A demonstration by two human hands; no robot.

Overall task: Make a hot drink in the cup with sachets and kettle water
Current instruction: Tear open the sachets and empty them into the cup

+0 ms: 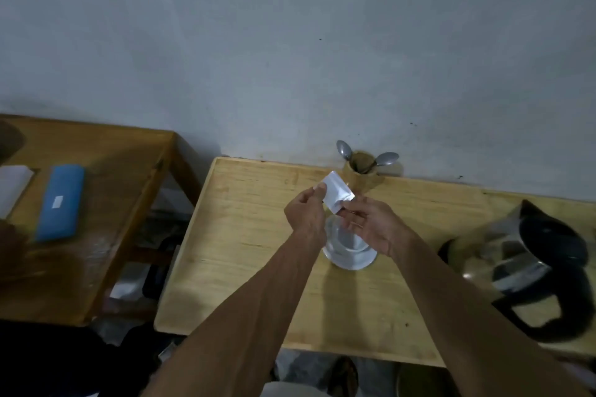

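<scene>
A small white sachet (337,193) is pinched between both hands above the table. My left hand (306,213) grips its left edge with thumb and fingers. My right hand (375,226) holds its lower right corner. Directly beneath them stands a clear glass cup (350,255) on the wooden table (245,235); my hands hide its far rim. Whether the sachet is torn open I cannot tell. A steel kettle (529,267) with black lid and handle sits at the right edge of the table.
A wooden holder (362,176) with two spoons stands against the wall behind the cup. A second wooden table (106,203) at the left carries a blue case (61,201) and a white paper. Dark clutter lies on the floor between the tables.
</scene>
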